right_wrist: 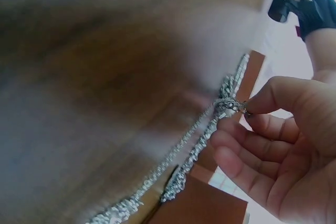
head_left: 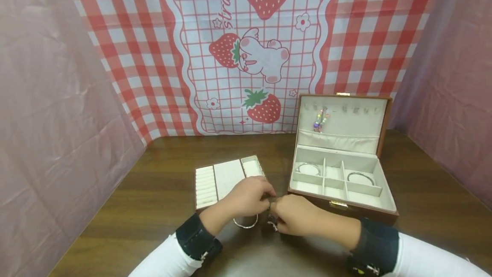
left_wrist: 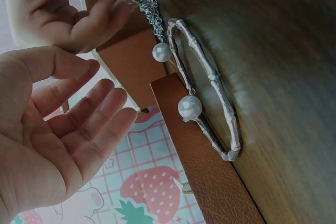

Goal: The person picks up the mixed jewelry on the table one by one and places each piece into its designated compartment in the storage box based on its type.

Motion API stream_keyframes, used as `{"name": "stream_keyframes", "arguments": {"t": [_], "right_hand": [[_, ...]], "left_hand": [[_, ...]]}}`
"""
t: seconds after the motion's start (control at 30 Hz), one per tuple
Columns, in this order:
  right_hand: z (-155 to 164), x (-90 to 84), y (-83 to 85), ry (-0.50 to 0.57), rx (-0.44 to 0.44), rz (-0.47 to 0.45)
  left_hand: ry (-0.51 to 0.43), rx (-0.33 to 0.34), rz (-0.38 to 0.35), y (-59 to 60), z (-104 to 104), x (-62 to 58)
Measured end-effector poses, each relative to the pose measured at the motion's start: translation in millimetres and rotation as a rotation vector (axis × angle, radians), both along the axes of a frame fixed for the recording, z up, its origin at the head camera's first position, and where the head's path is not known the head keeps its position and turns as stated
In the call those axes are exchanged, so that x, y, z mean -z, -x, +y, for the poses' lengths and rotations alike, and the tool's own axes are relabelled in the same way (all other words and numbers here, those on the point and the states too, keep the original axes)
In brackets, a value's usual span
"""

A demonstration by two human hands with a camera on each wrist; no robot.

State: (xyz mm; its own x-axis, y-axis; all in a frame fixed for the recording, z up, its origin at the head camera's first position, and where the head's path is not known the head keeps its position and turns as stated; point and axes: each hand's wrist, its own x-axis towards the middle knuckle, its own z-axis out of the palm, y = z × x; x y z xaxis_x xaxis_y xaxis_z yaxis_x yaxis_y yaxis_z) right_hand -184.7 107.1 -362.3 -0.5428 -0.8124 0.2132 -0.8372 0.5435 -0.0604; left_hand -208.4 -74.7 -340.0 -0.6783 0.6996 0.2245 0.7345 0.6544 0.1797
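Between its thumb and forefinger my right hand (head_left: 300,215) pinches a silver chain (right_wrist: 189,150) of small links, which trails down toward the wooden table. In the left wrist view, my left hand (left_wrist: 42,140) has relaxed, slightly bent fingers with nothing between them. It is close beside the right hand, and the head view shows the two nearly meeting. Below the left hand lies a silver bamboo-shaped bangle (left_wrist: 215,87) with a pearl (left_wrist: 190,108). Another pearl (left_wrist: 161,52) sits by the end of the chain. The hands partly hide the chain in the head view.
Behind my left hand lies a jewellery tray (head_left: 226,174) with ring rolls. To the right an open jewellery box (head_left: 361,213) holds a bangle (head_left: 309,164) and another bangle (head_left: 361,173) in separate compartments. A colourful beaded piece (head_left: 317,124) hangs in its lid. A strawberry-print cloth (head_left: 265,59) hangs behind.
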Motion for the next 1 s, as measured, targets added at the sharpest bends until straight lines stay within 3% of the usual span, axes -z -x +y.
{"name": "stream_keyframes", "arguments": {"t": [0.2,0.5,1.0], "right_hand": [[6,-9.8,4.5,0.123,0.013,-0.083],[14,-25.3,9.5,0.258,0.100,-0.110],[29,-47.1,19.0,0.512,0.185,-0.356]], "left_hand": [[-0.019,0.011,0.004,1.7,1,-3.5],[-0.042,0.025,0.024,3.1,1,-7.8],[-0.165,0.073,-0.083,5.4,4,-9.0]]}}
